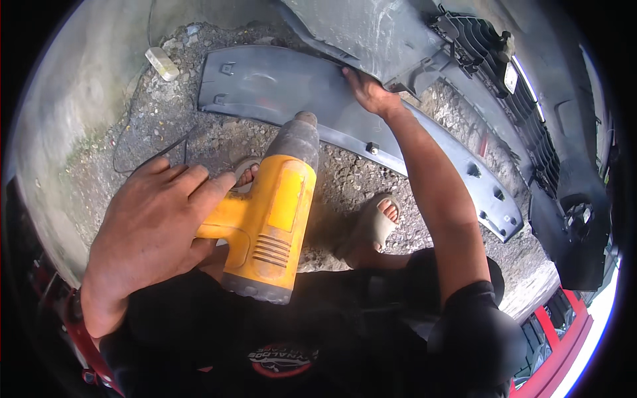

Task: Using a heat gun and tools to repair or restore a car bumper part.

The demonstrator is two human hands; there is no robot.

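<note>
A yellow heat gun (269,219) is held by its handle in my left hand (159,219), with its scuffed grey nozzle pointing up over a long, curved grey plastic panel (279,86). My right hand (371,93) grips the upper middle of that panel, fingertips at its edge just beside a larger grey body part (358,33). The panel has small clips near its left end and several dark holes toward its right end. Part of the panel is hidden behind the gun's nozzle and my right forearm.
A dark cord runs over gravelly ground (166,113) at the left, near a pale block (161,63). A black slatted grille with other plastic parts (504,86) lines the right. My sandalled foot (371,225) is below the panel. Red framework (557,331) shows at lower right.
</note>
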